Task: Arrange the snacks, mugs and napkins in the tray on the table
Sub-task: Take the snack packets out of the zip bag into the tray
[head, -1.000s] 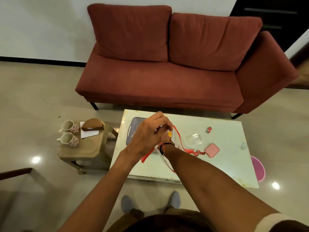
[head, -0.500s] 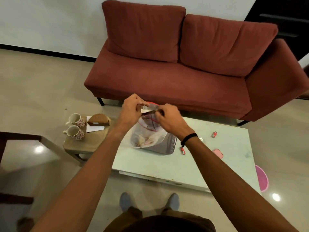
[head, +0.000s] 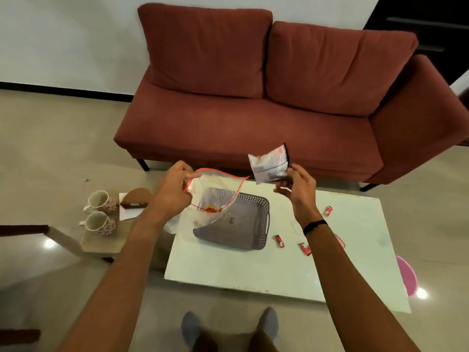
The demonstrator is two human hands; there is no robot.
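Note:
My left hand [head: 169, 191] grips the rim of a clear zip bag [head: 215, 196] with a red seal, held open above the grey perforated tray [head: 250, 226] on the white table [head: 253, 270]. Something red and yellow lies in the bag's bottom. My right hand [head: 298, 190] holds a silvery snack packet [head: 270, 165] up, to the right of the bag. Three small red wrapped snacks [head: 279, 240] [head: 305, 248] [head: 329, 210] lie on the table right of the tray. Two floral mugs [head: 100, 201] [head: 98, 223] and a brown napkin holder [head: 135, 199] with white napkins stand on a low stool at left.
A red sofa [head: 253, 110] stands behind the table. A pink item [head: 340, 242] lies on the table, partly hidden by my right forearm. A pink round object [head: 406, 275] sits on the floor at the table's right end. My feet are below the table's near edge.
Both hands were together at the bag's mouth; my right hand has since pulled the silvery packet out and up to the right, while my left hand keeps the bag open.

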